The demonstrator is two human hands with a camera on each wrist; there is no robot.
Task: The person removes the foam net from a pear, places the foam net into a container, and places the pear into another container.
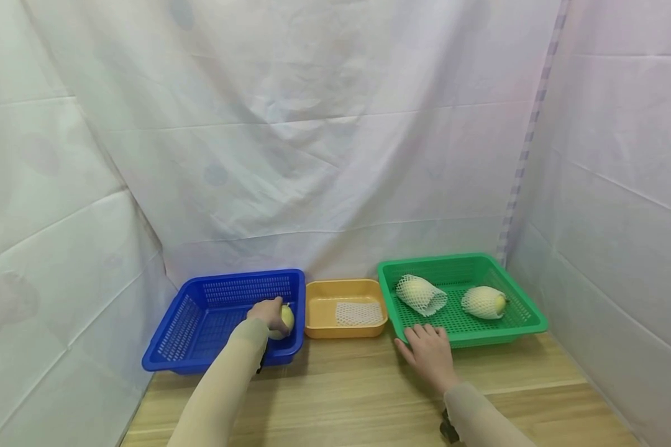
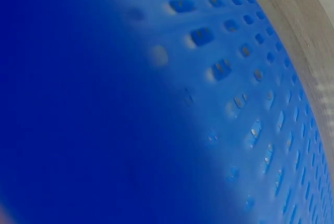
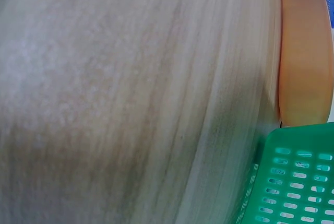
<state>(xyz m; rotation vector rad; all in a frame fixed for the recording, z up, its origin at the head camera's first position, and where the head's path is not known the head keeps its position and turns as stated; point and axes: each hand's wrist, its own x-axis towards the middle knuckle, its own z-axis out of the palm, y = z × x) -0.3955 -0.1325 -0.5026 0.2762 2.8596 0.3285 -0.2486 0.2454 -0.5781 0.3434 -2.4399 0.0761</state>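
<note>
Left hand (image 1: pixel 265 313) grips an oval, pale yellow-green fruit (image 1: pixel 287 319) in a rectangular blue plastic basket (image 1: pixel 212 326)

The fruit sits near the right wall of the blue basket, partly hidden by the left hand, whose fingers bend over its left side. The grip looks like a pinch between fingers and thumb, though the arm and hand cover part of it. The left wrist view shows mostly the basket's blurred, slotted blue wall.

The right hand (image 1: pixel 428 351) is spread, its fingers slightly apart and reaching forward, and rests on the near left corner of a rectangular green plastic basket (image 1: pixel 453 305) with slotted walls. In that basket lie two oval fruits in white foam netting, well apart: the left netted fruit (image 1: pixel 416 293) is mostly covered, with loose netting at its lower right end, while the right netted fruit (image 1: pixel 481 303) shows a bare yellow-green end.

Between the baskets stands a shallow yellow-orange plastic tray (image 1: pixel 320 310); a flat white foam net sleeve (image 1: pixel 359 313) lies in its right part. All three containers stand on a light wood-grain table (image 1: pixel 335 385), before a white hanging cloth (image 1: pixel 313 155). Long pale sleeves (image 1: pixel 215 388) cover both forearms.
</note>
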